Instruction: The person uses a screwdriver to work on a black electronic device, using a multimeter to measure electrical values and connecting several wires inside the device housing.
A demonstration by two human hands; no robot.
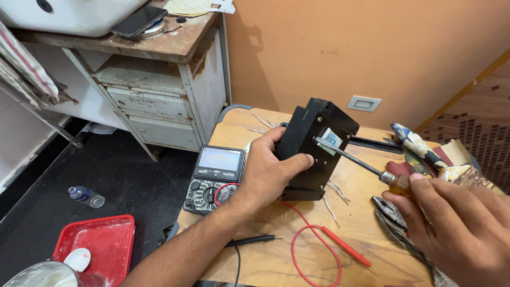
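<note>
My left hand grips a black plastic box-shaped device and holds it tilted above a small wooden table. My right hand holds a screwdriver by its amber handle. The metal shaft points up and left, and its tip touches the face of the black device next to a small pale label.
An analog multimeter lies on the table's left side, with red and black probe leads. Pliers and a paint-stained tool lie at right. A rusty metal cabinet, a red tray and a plastic bottle are at left.
</note>
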